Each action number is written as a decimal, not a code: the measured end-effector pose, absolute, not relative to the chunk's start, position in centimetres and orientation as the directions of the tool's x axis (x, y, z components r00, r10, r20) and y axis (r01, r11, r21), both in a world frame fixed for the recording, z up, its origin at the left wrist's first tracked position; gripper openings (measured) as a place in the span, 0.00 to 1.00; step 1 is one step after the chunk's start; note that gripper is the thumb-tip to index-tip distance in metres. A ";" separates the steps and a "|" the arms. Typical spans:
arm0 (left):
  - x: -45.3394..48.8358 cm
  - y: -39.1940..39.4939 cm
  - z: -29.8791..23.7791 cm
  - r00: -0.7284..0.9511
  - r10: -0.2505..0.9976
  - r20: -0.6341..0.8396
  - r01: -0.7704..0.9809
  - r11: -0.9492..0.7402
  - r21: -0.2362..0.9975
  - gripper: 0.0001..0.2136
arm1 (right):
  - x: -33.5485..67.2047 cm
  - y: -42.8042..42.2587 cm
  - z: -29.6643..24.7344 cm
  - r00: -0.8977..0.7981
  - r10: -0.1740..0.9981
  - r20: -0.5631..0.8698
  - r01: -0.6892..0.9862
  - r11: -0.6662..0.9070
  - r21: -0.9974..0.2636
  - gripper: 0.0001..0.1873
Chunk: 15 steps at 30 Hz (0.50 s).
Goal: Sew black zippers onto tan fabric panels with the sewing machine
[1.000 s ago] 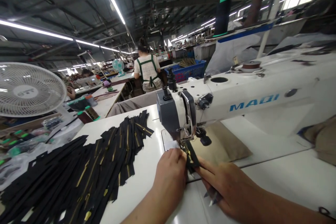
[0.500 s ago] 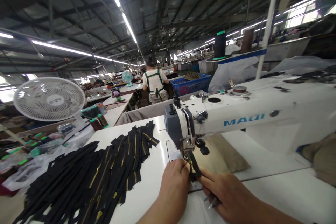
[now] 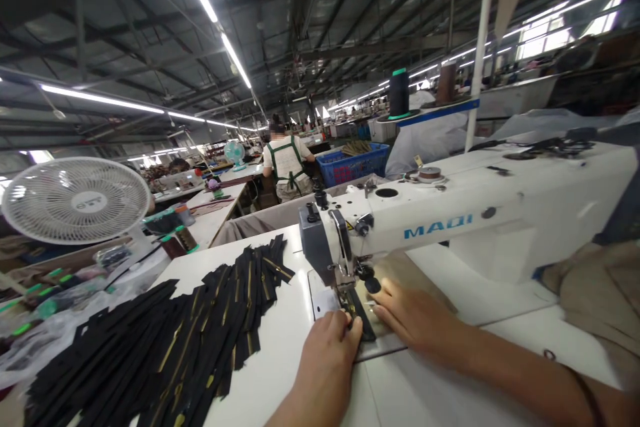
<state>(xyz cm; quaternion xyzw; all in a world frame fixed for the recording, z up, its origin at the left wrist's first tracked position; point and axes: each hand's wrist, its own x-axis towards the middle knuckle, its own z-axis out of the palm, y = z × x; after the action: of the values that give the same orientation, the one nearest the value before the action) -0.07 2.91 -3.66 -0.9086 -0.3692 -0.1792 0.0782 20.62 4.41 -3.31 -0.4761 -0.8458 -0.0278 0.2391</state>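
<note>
A black zipper (image 3: pixel 364 321) with brass-coloured teeth lies under the presser foot of a white sewing machine (image 3: pixel 450 210). My left hand (image 3: pixel 327 353) is closed on the zipper's near left side, fingertips just in front of the foot. To the right of the needle area, my right hand (image 3: pixel 425 317) reaches over a piece of beige fabric (image 3: pixel 407 273), its finger and thumb pointing at the foot. A thin pale thing shows between those fingers, too small to name. Left of the machine, many black zippers (image 3: pixel 200 333) are heaped on the white table (image 3: pixel 280 373).
A white fan (image 3: pixel 80 200) stands at the left, above bagged thread spools (image 3: pixel 47 307). A blue crate (image 3: pixel 353 163) and a person (image 3: pixel 287 163) facing away are behind the machine. Beige cloth (image 3: pixel 590 293) lies at the right edge. Thread cones (image 3: pixel 399 95) stand on a rack.
My right hand has left the zipper and moved forward beside the presser foot; the metal snips in it no longer show clearly. My left hand stays on the zipper. The view has shifted right.
</note>
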 end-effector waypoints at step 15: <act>0.1 2.9 -2.7 0.666 0.688 0.287 0.697 -0.711 0.088 0.15 | 18.9 5.9 -2.7 -0.473 0.780 0.409 0.806 0.571 -0.156 0.11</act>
<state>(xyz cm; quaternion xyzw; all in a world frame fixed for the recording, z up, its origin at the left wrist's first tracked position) 0.06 2.93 -2.71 -0.9126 -0.3795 -0.1511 0.0148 18.91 5.85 -2.69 -0.4624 -0.8578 -0.0290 0.2227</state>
